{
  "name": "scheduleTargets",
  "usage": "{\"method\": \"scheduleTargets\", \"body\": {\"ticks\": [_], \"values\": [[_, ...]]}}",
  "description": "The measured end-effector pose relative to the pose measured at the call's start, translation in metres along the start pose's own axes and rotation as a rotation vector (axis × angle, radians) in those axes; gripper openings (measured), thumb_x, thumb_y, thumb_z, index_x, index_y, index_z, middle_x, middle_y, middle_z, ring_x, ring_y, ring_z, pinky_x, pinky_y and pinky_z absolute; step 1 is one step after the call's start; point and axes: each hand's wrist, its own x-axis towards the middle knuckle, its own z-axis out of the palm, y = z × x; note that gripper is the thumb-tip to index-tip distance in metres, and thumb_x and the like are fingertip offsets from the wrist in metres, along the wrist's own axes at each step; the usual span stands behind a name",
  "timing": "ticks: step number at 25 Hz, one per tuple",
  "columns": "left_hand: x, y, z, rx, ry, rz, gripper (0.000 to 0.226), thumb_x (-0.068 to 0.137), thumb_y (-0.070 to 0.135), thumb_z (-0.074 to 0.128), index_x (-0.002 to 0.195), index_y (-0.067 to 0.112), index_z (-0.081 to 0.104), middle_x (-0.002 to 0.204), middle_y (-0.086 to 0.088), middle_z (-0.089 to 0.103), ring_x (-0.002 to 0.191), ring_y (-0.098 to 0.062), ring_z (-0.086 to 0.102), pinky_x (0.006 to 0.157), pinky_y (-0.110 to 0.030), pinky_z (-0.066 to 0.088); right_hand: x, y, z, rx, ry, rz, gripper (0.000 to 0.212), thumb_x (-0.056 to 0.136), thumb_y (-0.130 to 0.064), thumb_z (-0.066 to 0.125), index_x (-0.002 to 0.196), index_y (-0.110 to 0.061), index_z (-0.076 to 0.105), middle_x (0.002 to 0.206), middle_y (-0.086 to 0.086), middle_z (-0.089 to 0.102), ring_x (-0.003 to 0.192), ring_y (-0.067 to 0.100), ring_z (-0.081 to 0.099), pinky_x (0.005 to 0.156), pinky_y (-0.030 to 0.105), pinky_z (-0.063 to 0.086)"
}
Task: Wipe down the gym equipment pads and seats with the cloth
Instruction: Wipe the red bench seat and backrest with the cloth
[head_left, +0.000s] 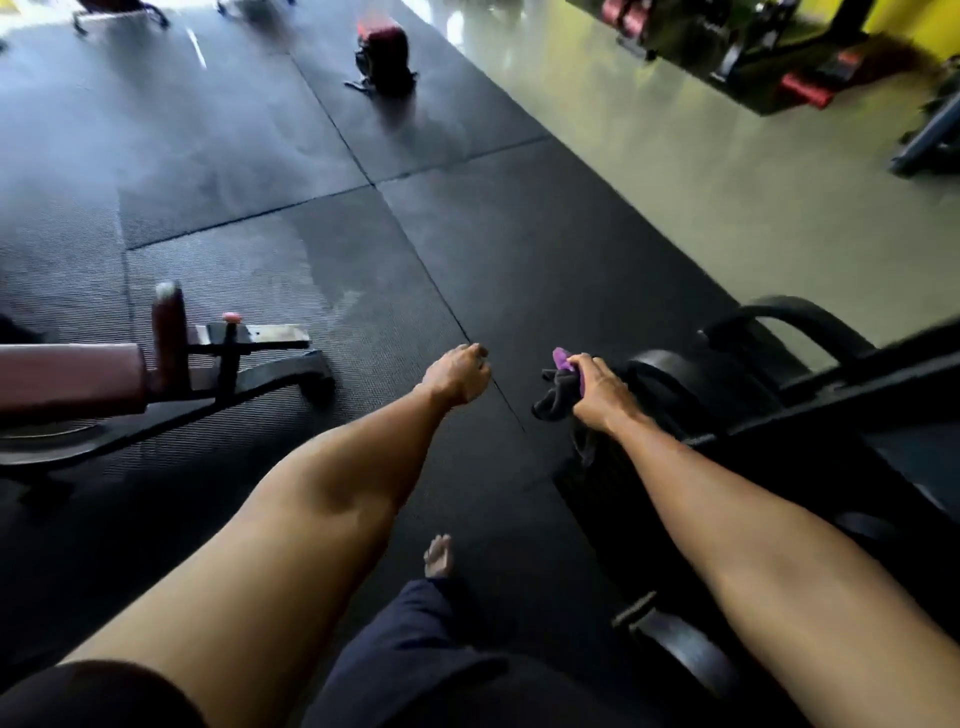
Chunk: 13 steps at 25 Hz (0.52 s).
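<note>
My right hand (597, 389) grips a dark cloth (556, 397) with a purple patch at its top, held just left of a round black pad (675, 379) on the machine at the right. My left hand (460, 371) hangs over the black floor mat with its fingers curled and holds nothing. A bench with a reddish pad (67, 376) and an upright reddish roller (169, 332) stands at the left, an arm's length from my left hand.
A black machine frame (831, 395) runs along the right. A small red and black piece of equipment (382, 57) sits on the mat far ahead. More machines (753, 47) stand on the pale floor at the upper right. My bare foot (439, 556) is on the mat.
</note>
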Motion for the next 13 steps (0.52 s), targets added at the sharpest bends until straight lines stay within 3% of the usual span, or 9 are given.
{"method": "scheduleTargets", "body": {"ticks": [7,13], "values": [[0.157,-0.026,-0.077,0.003,0.017,-0.023,0.046,0.102,0.031,0.041,0.146,0.016,0.046,0.147,-0.009,0.046,0.134,-0.024,0.045,0.108,-0.040,0.038,0.178,-0.065,-0.061,-0.126,-0.031,-0.055,0.056,0.085,-0.006,0.058,0.130,-0.037,0.048,0.132,0.003,0.048,0.113,0.038,0.061,0.087,0.041,0.050],[0.309,-0.008,-0.164,0.036,0.030,0.029,0.046,0.102,0.031,0.042,0.146,0.016,0.045,0.146,-0.010,0.047,0.134,-0.025,0.045,0.107,-0.040,0.038,0.316,-0.105,-0.137,-0.094,0.001,-0.060,0.053,0.085,-0.004,0.058,0.126,-0.037,0.051,0.133,0.001,0.049,0.111,0.036,0.062,0.091,0.043,0.052]]}}
